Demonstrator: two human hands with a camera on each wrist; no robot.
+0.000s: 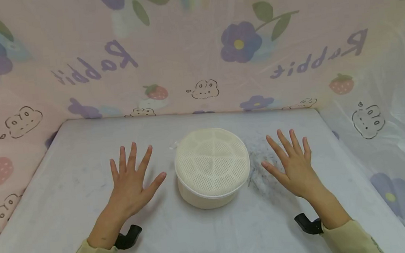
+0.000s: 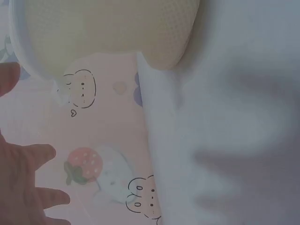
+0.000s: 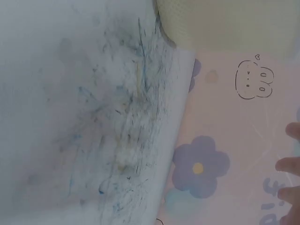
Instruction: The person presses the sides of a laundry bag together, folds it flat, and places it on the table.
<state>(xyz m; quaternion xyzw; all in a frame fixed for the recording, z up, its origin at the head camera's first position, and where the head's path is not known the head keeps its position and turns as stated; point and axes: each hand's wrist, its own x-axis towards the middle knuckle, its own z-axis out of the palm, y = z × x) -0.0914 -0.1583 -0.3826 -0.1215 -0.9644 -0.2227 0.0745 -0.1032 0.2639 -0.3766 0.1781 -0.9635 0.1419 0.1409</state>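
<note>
A round, cream-coloured mesh bag point(image 1: 211, 162) with a white rim stands in the middle of the white table. To its left, my left hand point(image 1: 129, 186) is held with fingers spread and straight, apart from the bag. My right hand point(image 1: 296, 168) is spread the same way on the other side, also touching nothing. In the left wrist view the bag point(image 2: 112, 28) fills the top, with part of the left hand point(image 2: 18, 178) at the edge. The right wrist view shows the bag's side point(image 3: 225, 23) and fingertips point(image 3: 290, 166) of the right hand.
The white table point(image 1: 82, 174) has dark and bluish smudges point(image 1: 266, 177) right of the bag. Behind and beside it hangs a pink curtain point(image 1: 180, 43) printed with flowers, strawberries and rabbits. A black curved piece point(image 1: 129, 237) sits at each wrist.
</note>
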